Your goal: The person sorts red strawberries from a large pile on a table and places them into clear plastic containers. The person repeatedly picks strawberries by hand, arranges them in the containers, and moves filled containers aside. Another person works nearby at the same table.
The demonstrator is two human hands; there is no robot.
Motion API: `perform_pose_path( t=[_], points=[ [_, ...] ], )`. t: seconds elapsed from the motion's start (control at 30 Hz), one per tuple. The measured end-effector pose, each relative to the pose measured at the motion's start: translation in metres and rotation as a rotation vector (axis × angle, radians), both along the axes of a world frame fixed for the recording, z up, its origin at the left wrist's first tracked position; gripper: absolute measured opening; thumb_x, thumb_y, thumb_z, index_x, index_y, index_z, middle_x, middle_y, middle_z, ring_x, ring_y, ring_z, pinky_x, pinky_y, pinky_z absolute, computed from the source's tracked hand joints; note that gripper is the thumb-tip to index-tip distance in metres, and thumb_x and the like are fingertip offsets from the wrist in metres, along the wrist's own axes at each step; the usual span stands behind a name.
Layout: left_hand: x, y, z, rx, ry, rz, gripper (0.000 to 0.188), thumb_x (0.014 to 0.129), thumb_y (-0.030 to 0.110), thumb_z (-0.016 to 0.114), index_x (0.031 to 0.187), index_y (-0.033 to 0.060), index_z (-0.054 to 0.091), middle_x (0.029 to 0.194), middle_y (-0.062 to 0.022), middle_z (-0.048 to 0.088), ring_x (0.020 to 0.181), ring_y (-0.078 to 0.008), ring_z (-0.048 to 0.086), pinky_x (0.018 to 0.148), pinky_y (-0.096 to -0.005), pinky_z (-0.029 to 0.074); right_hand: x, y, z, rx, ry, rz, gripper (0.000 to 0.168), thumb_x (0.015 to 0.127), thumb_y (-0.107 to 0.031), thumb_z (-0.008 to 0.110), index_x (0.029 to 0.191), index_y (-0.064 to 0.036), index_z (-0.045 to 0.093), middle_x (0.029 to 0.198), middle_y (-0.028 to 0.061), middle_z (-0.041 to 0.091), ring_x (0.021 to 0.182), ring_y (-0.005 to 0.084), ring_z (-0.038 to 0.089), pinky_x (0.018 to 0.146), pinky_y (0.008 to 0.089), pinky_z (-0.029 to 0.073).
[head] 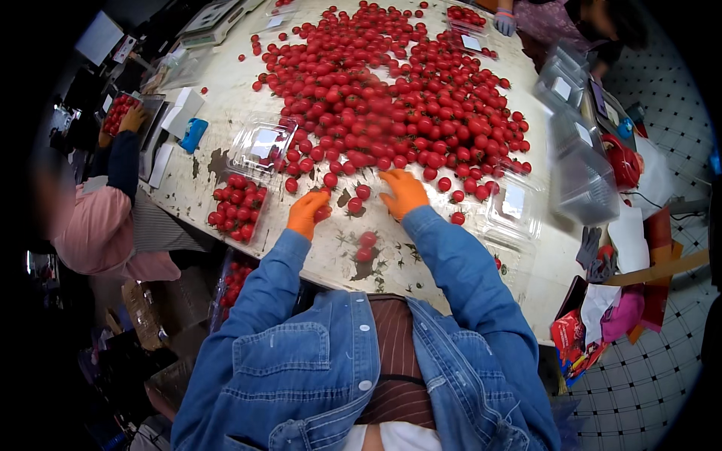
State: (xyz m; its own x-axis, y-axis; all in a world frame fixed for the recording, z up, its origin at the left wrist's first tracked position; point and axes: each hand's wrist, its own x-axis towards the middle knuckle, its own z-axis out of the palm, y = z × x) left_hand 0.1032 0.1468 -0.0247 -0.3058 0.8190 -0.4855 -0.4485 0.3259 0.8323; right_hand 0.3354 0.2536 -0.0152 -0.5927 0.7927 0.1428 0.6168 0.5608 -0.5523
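A large pile of cherry tomatoes spreads over the white worktable before me. My left hand, in an orange glove, has its fingers around a cherry tomato. My right hand, gloved the same, reaches to the pile's near edge with thumb and fingers apart; I see nothing in it. A clear plastic box filled with tomatoes stands left of my left hand, its lid folded back behind it. Two loose tomatoes lie between my hands, and two more sit nearer me.
An open clear box lies at right, near stacked clear boxes. A blue tape dispenser and a scale are at left. One co-worker handles a tomato box at left; another stands at the far right.
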Motion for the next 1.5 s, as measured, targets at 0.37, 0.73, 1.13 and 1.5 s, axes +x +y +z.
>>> perform_pose_path(
  t=[0.37, 0.73, 1.13, 1.5],
  points=[
    [0.049, 0.006, -0.001, 0.116, 1.264, -0.521, 0.036, 0.069, 0.022, 0.073, 0.102, 0.0099, 0.061, 0.099, -0.0074, 0.057, 0.083, -0.0246, 0.059, 0.071, -0.0345, 0.049, -0.023, -0.025, -0.03, 0.112, -0.111, 0.229, 0.031, 0.073, -0.015, 0.064, 0.105, -0.014, 0.06, 0.096, 0.0063, 0.057, 0.091, 0.0267, 0.053, 0.077, 0.0369, 0.043],
    [0.042, 0.0, -0.01, 0.022, 0.627, -0.516, 0.036, 0.072, 0.013, 0.072, 0.105, 0.0051, 0.061, 0.093, -0.0041, 0.061, 0.07, -0.0109, 0.055, 0.063, -0.0253, 0.046, 0.024, -0.062, -0.014, 0.016, 0.079, -0.007, 0.034, 0.074, -0.009, 0.061, 0.108, -0.014, 0.061, 0.109, 0.009, 0.055, 0.1, 0.0275, 0.051, 0.084, 0.0391, 0.042],
    [0.006, 0.037, 0.016, 0.134, 1.183, -0.26, 0.044, 0.068, 0.023, 0.077, 0.106, 0.0078, 0.062, 0.099, -0.0083, 0.06, 0.078, -0.0186, 0.058, 0.07, -0.0309, 0.047, 0.001, -0.069, 0.001, -1.559, 0.929, -0.344, 0.031, 0.089, -0.034, 0.055, 0.108, -0.01, 0.06, 0.099, 0.0051, 0.061, 0.081, 0.014, 0.059, 0.065, 0.0244, 0.044],
    [-0.05, 0.07, -0.034, 0.007, 0.857, -0.422, 0.037, 0.073, 0.033, 0.071, 0.097, 0.0057, 0.062, 0.091, -0.0106, 0.062, 0.082, -0.0221, 0.061, 0.073, -0.0333, 0.05, 0.011, -0.067, 0.001, -1.513, 0.914, -0.392, 0.032, 0.088, -0.034, 0.055, 0.108, -0.009, 0.06, 0.099, 0.0069, 0.06, 0.079, 0.0156, 0.059, 0.065, 0.0242, 0.044]
  ],
)
